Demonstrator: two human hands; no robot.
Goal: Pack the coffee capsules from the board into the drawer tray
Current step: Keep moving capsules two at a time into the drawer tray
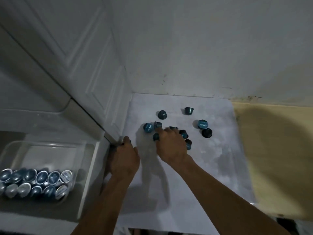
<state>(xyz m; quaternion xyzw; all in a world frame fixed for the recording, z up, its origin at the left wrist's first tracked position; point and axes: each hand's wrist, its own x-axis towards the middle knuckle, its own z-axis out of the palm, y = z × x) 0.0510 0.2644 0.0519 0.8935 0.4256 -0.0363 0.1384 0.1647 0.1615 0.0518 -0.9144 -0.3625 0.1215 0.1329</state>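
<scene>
Several blue coffee capsules (202, 124) lie scattered on the white board (211, 160), some on their sides, some lid up. My right hand (171, 146) reaches into the cluster, fingers curled over capsules, with one capsule (155, 137) at its fingertips. My left hand (124, 158) grips the left edge of the board beside the cabinet corner. At lower left, a clear plastic tray (42, 150) inside the open drawer holds several capsules (39, 182) packed at its near end.
A white panelled cabinet door (81, 61) rises at left, its metal corner edge (108, 138) next to my left hand. A pale wall stands behind the board. A yellowish surface (274, 150) lies to the right of the board.
</scene>
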